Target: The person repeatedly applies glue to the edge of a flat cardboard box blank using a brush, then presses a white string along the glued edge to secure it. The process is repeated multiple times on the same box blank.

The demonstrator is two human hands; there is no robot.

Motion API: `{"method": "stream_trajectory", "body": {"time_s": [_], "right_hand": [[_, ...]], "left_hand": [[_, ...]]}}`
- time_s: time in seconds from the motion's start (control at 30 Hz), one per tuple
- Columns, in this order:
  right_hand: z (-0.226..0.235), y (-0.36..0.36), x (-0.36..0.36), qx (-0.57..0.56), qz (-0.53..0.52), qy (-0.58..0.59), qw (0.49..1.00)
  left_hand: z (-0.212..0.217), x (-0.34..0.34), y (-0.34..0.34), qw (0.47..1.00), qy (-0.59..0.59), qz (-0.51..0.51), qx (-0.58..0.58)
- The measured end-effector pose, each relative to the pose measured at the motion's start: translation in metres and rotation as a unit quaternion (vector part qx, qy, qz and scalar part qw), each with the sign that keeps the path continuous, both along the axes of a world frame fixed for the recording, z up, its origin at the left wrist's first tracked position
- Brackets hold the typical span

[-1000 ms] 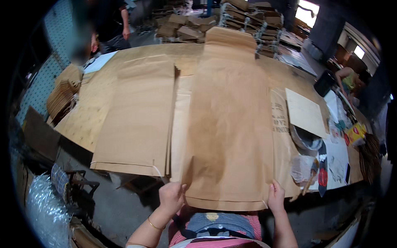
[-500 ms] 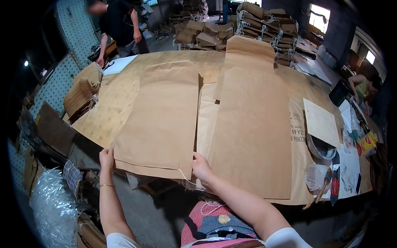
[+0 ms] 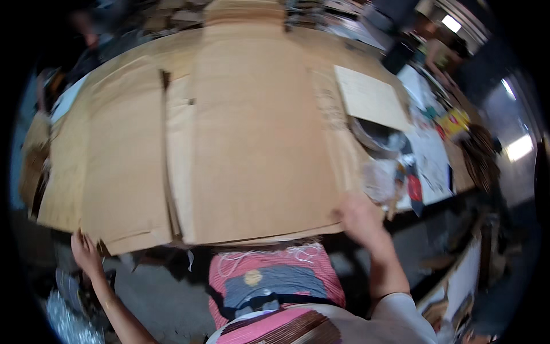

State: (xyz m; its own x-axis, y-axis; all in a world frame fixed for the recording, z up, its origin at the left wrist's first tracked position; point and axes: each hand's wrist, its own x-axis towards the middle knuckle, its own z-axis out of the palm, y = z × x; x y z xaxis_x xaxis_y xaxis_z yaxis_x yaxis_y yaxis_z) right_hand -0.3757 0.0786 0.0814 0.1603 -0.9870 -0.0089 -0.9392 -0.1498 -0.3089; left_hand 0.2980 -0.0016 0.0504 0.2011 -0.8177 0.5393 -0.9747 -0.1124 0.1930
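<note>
Head view: large flattened cardboard sheets (image 3: 252, 132) spread across the worktable (image 3: 435, 195), near edges overhanging toward the body. Left hand (image 3: 86, 254) at the lower left corner of the left sheet (image 3: 109, 172), fingers apparently curled on its edge, grip too blurred to tell. Right hand (image 3: 360, 218) closed on the lower right corner of the wide sheet. Best handled with both corners kept level, edges square. Round tape-like roll (image 3: 375, 135) to the right, contents unclear.

The frame was motion-blurred throughout, its fisheye rim bending edges into a black vignette, with bright window glare at the upper right, even light on the cardboard sheets (image 3: 252, 132) and murky corners.
</note>
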Motion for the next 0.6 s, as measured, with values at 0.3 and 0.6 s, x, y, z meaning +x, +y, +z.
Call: {"method": "stream_trajectory", "body": {"time_s": [0.3,0.6], "right_hand": [[-0.009,0.052,-0.158,-0.13,-0.109,0.223,0.96],[0.046,-0.034,-0.157,-0.281,-0.311,-0.331,0.846]], "left_hand": [[-0.083,-0.33,0.085,0.797,0.028,-0.571,0.194],[-0.139,-0.342,0.063,0.851,0.055,-0.413,0.32]]}}
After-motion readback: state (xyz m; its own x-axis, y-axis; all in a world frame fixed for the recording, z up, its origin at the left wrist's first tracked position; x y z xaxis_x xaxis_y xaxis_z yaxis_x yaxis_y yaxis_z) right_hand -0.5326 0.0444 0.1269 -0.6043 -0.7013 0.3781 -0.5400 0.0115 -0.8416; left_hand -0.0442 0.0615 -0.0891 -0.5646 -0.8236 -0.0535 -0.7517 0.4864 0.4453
